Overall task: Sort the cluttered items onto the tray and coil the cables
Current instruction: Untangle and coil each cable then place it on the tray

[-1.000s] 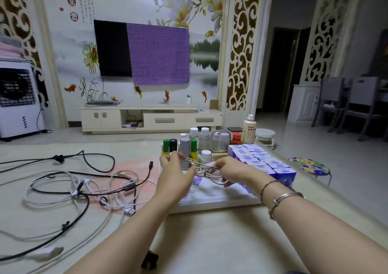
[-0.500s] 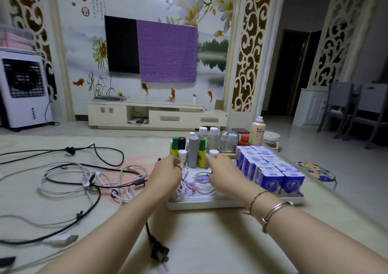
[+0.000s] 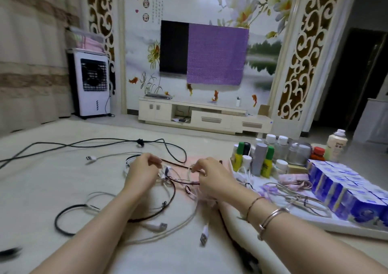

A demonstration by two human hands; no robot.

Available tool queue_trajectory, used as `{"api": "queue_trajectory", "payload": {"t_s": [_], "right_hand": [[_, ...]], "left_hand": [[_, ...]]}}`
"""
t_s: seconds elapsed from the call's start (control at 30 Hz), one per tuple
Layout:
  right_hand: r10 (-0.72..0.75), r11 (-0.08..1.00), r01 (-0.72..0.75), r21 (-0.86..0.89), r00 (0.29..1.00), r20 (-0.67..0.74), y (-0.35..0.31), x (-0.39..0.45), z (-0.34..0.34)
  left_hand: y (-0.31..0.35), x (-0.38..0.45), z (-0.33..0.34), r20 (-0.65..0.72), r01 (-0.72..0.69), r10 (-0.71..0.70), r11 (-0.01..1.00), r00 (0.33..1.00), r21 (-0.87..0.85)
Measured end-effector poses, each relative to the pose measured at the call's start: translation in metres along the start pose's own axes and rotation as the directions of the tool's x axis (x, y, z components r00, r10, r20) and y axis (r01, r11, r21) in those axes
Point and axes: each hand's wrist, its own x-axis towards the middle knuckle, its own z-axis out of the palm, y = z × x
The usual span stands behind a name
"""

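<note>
We are pinching the tangled cables [image 3: 168, 181] with both hands: our left hand [image 3: 141, 171] is gripping a white strand, our right hand [image 3: 212, 177] a dark one, over the pale surface [image 3: 52, 189], left of the tray [image 3: 346, 228] holding bottles [image 3: 259, 158] and blue boxes [image 3: 344, 189].

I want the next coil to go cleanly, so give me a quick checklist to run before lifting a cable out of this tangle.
1. Left hand has a cable: ok, it pinches strands in the tangle.
2. Right hand has a cable: ok, it pinches a thin strand.
3. Both hands on one cable: cannot tell, strands overlap.
4. Cable free of the others: not ok, black and white cables cross.
5. Room on the tray: ok, coiled cables leave bare spots.
</note>
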Motion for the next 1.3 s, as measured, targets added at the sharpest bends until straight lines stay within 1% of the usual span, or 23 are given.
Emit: {"api": "queue_trajectory", "payload": {"t_s": [0.07, 0.13, 0.3, 0.43, 0.53, 0.57, 0.67, 0.73, 0.77, 0.83, 0.9, 0.93, 0.97, 1.0, 1.03, 1.07, 1.1, 1.13, 1.2, 1.3], "right_hand": [[0.004, 1.000, -0.004, 0.015, 1.000, -0.005, -0.007, 0.014, 0.021], [0.005, 1.000, -0.005, 0.027, 1.000, -0.010, -0.011, 0.024, 0.034], [-0.031, 0.997, 0.028, 0.077, 0.999, 0.038, -0.022, 0.040, 0.045], [-0.064, 0.987, 0.057, 0.149, 0.997, 0.038, -0.016, 0.034, 0.044], [-0.102, 0.988, 0.104, 0.113, 0.995, -0.018, -0.006, 0.029, 0.040], [-0.101, 0.984, 0.108, 0.140, 0.993, -0.056, -0.004, 0.026, 0.038], [-0.073, 0.941, 0.118, 0.318, 0.986, -0.152, -0.005, 0.020, 0.029], [-0.060, 0.888, 0.134, 0.441, 0.982, -0.177, -0.006, 0.015, 0.025], [-0.060, 0.869, 0.139, 0.474, 0.982, -0.178, -0.008, 0.013, 0.025], [-0.065, 0.862, 0.139, 0.487, 0.984, -0.165, -0.006, 0.010, 0.022], [-0.084, 0.878, 0.142, 0.456, 0.986, -0.144, -0.003, 0.006, 0.018], [-0.099, 0.903, 0.146, 0.404, 0.986, -0.135, 0.001, 0.004, 0.012], [-0.126, 0.941, 0.161, 0.299, 0.983, -0.132, 0.007, 0.003, 0.006], [-0.154, 0.974, 0.174, 0.142, 0.978, -0.142, 0.016, 0.001, -0.001], [-0.169, 0.986, 0.168, -0.021, 0.971, -0.167, 0.024, 0.000, -0.009], [-0.161, 0.982, 0.135, -0.133, 0.965, -0.209, 0.032, -0.003, -0.019], [-0.142, 0.978, 0.097, -0.184, 0.957, -0.252, 0.037, -0.006, -0.028], [-0.129, 0.978, 0.073, -0.194, 0.948, -0.292, 0.039, -0.008, -0.035], [-0.145, 0.979, 0.079, -0.189, 0.919, -0.366, 0.037, -0.013, -0.051], [-0.148, 0.986, 0.088, -0.142, 0.851, -0.503, 0.033, -0.021, -0.077]], "left_hand": [[-0.017, 0.011, -0.007, 0.010, 0.009, -0.008, 1.000, 1.000, -0.003], [-0.028, 0.016, -0.005, 0.052, 0.022, -0.024, 0.999, 0.998, 0.027], [-0.035, 0.029, -0.002, 0.141, 0.009, -0.016, 0.999, 0.990, 0.045], [-0.038, 0.023, -0.005, 0.221, -0.058, 0.041, 0.996, 0.974, 0.072], [-0.034, 0.013, -0.003, 0.200, -0.155, 0.131, 0.982, 0.971, 0.108], [-0.032, 0.011, -0.002, 0.182, -0.185, 0.163, 0.976, 0.970, 0.113], [-0.022, 0.001, 0.002, 0.171, -0.245, 0.230, 0.967, 0.958, 0.071], [-0.016, -0.005, 0.004, 0.168, -0.295, 0.288, 0.955, 0.943, 0.019], [-0.015, -0.006, 0.004, 0.158, -0.319, 0.316, 0.948, 0.936, -0.006], [-0.009, -0.011, 0.006, 0.143, -0.370, 0.369, 0.929, 0.919, -0.015], [-0.004, -0.015, 0.006, 0.115, -0.419, 0.413, 0.907, 0.904, 0.036], [0.000, -0.017, 0.006, 0.086, -0.428, 0.422, 0.902, 0.902, 0.063], [0.003, -0.019, 0.003, 0.055, -0.414, 0.411, 0.907, 0.910, 0.078], [0.007, -0.020, 0.000, 0.027, -0.391, 0.390, 0.918, 0.921, 0.069], [0.011, -0.021, -0.004, 0.006, -0.367, 0.367, 0.928, 0.930, 0.063], [0.018, -0.022, -0.007, -0.002, -0.360, 0.361, 0.931, 0.932, 0.063], [0.025, -0.024, -0.010, 0.004, -0.372, 0.373, 0.925, 0.928, 0.081], [0.032, -0.025, -0.012, 0.018, -0.390, 0.391, 0.914, 0.920, 0.111], [0.053, -0.030, -0.013, 0.025, -0.431, 0.432, 0.891, 0.902, 0.140], [0.086, -0.033, -0.011, 0.007, -0.462, 0.462, 0.886, 0.887, 0.041]]}}
